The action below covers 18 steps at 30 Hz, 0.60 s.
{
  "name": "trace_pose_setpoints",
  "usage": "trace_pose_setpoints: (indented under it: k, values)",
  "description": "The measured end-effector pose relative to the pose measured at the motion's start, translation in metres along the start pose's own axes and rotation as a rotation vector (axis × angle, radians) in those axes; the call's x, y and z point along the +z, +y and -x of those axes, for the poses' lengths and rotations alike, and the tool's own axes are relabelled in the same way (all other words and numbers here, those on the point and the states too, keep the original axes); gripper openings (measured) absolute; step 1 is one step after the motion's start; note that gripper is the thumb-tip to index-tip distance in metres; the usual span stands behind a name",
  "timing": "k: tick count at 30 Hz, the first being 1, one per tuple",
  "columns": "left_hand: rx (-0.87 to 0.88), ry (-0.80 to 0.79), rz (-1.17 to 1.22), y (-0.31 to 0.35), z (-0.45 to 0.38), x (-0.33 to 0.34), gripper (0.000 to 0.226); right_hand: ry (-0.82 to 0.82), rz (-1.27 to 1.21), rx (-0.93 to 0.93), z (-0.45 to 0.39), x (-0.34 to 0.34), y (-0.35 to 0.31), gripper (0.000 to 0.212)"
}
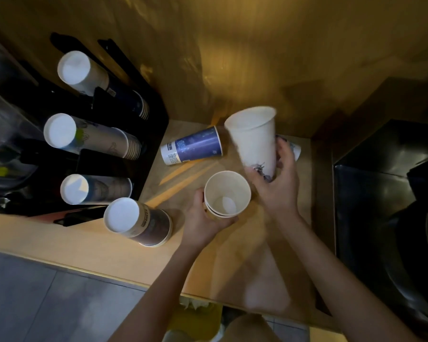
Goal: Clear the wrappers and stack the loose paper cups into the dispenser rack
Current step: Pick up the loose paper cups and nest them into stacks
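1. Both hands are occupied: our left hand (pixel 203 218) wraps a short nested stack of cups (pixel 226 193), mouth up; our right hand (pixel 279 178) clasps a tall white cup (pixel 253 141) near its base, mouth tilted up-left.
2. We judge the paper light and crushable; grip the sidewall gently.
3. A blue cup (pixel 192 146) lies on the counter (pixel 232 267), long axis left-right, near the dispenser rack (pixel 156 107).

The one camera sits on my head and looks forward and steeply down. It is close above the bench (pixel 89 240), with both my arms reaching in from the bottom. The wide lens bends the edges. The floor (pixel 35 304) shows below.
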<state>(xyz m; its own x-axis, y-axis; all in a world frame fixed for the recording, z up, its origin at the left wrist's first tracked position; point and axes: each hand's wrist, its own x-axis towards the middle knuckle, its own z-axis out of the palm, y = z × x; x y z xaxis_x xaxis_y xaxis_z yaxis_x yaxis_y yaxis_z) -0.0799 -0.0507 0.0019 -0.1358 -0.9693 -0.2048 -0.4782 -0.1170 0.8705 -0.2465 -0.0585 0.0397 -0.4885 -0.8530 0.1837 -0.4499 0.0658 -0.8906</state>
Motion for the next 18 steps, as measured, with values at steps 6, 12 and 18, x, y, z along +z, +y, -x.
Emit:
trace_pose_setpoints:
  k: [6, 12, 18]
  values:
    - [0.014, -0.01, -0.021, 0.001, 0.0, -0.001, 0.085, 0.031, -0.642, 0.156, 0.012, -0.016, -0.049, 0.086]
    - [0.034, -0.003, -0.018, 0.002, 0.002, -0.002, 0.086, -0.227, -0.389, 0.142, 0.042, -0.008, -0.029, 0.088]
    - [0.068, 0.009, -0.023, 0.001, 0.003, 0.0, 0.083, -0.306, -0.206, 0.119, 0.058, -0.005, -0.01, 0.104]
